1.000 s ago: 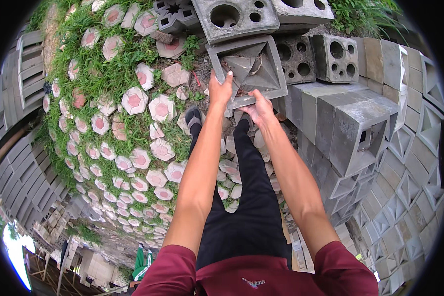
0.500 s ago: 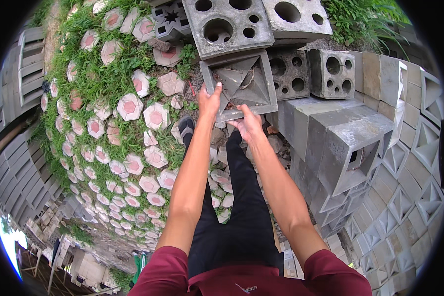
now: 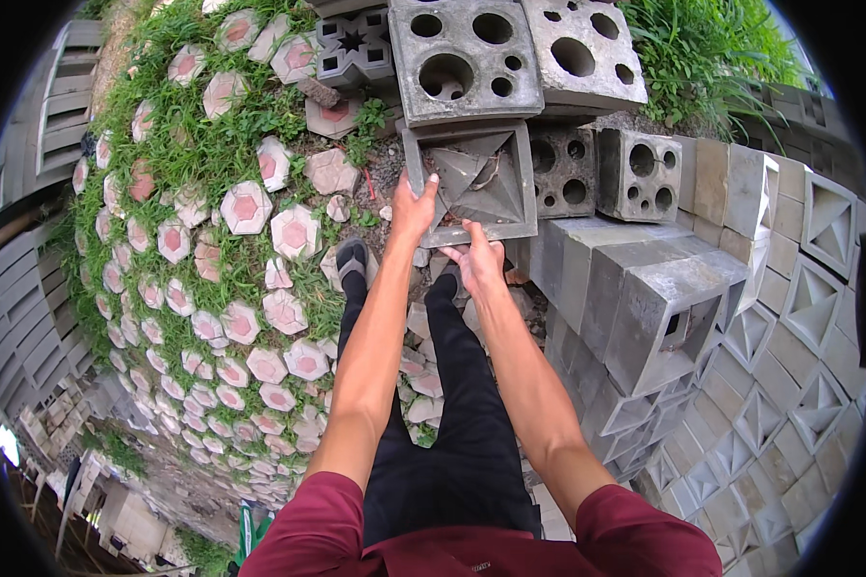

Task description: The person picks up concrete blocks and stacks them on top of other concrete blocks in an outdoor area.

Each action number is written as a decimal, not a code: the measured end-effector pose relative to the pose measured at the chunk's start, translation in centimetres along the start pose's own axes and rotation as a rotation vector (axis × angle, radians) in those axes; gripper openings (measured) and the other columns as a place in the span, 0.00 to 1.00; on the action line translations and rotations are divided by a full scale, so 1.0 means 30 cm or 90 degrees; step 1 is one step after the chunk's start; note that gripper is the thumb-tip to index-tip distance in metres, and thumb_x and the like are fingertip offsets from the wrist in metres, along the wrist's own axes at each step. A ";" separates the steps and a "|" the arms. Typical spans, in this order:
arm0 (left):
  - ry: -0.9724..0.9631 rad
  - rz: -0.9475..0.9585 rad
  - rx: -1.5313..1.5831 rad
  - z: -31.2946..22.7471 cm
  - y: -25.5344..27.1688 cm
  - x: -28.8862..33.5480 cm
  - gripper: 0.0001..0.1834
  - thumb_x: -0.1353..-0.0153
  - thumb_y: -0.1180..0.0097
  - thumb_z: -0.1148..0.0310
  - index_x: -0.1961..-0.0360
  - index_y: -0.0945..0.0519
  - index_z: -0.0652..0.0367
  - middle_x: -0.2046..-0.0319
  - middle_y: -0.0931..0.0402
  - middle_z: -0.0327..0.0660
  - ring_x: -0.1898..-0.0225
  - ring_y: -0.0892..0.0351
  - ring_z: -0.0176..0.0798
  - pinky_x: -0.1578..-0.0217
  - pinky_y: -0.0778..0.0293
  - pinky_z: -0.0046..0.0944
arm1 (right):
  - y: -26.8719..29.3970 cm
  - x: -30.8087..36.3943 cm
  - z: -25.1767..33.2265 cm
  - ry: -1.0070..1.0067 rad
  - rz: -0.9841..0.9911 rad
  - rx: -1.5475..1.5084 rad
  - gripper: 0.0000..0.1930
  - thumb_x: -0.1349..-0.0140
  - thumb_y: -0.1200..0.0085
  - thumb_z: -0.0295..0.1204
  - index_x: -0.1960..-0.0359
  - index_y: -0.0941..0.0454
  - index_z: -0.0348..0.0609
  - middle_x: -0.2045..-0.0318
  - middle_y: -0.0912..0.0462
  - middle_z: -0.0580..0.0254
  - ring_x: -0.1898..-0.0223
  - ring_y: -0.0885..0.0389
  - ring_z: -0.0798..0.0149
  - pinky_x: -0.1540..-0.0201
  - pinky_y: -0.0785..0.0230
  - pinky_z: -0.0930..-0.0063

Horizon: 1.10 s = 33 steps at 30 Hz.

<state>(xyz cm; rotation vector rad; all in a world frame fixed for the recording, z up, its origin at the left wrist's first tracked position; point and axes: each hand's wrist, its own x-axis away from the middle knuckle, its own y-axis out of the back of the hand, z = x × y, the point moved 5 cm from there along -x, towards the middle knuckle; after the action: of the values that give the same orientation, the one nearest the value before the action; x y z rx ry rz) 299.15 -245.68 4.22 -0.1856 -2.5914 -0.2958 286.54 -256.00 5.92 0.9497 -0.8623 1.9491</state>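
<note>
A square grey concrete block (image 3: 471,227) with a raised rim and a recessed, faceted face is in both my hands. Bits of dry twig and dirt lie in its hollow. My left hand (image 3: 415,204) grips the left rim, its thumb over the top edge. At the near rim, my right hand (image 3: 477,258) has its thumb on top and its other fingers partly hidden below. The block's far edge meets a concrete block with round holes (image 3: 467,108); I cannot tell whether it rests on anything.
More round-holed blocks (image 3: 640,175) stand at the far right. Hollow square blocks (image 3: 666,332) are stacked along my right, with faceted blocks (image 3: 818,308) beyond. Hexagonal pavers (image 3: 246,208) set in grass cover the left. A star-patterned block (image 3: 354,48) sits far ahead.
The view has shifted slightly, and the block now appears straighter and less turned. Both hands keep their hold on its rim.
</note>
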 end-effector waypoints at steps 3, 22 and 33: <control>-0.015 -0.007 -0.064 0.000 0.006 0.010 0.25 0.39 0.42 0.62 0.45 0.29 0.66 0.58 0.20 0.55 0.56 0.19 0.50 0.53 0.28 0.44 | 0.004 -0.004 0.001 -0.009 0.031 0.004 0.16 0.40 0.43 0.29 0.55 0.28 0.31 0.57 0.23 0.53 0.59 0.18 0.51 0.59 0.23 0.46; -0.036 0.043 0.042 -0.194 0.302 0.452 0.25 0.35 0.46 0.61 0.42 0.30 0.66 0.51 0.22 0.55 0.47 0.22 0.47 0.47 0.29 0.41 | -0.080 0.325 0.239 -0.196 0.234 0.486 0.09 0.33 0.48 0.28 0.59 0.23 0.33 0.69 0.17 0.53 0.70 0.16 0.60 0.63 0.19 0.69; -0.077 -0.290 -0.008 -0.332 0.999 1.034 0.17 0.37 0.46 0.66 0.51 0.23 0.66 0.59 0.19 0.54 0.54 0.18 0.51 0.52 0.27 0.42 | -0.602 0.925 0.301 0.363 0.419 1.041 0.18 0.37 0.42 0.40 0.75 0.20 0.35 0.85 0.26 0.67 0.80 0.32 0.76 0.76 0.38 0.74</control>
<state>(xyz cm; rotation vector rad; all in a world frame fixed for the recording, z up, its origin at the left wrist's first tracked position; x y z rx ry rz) 283.07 -216.84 33.70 0.4016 -2.7283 -0.4743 293.43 -245.36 37.83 0.7615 1.1546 3.1806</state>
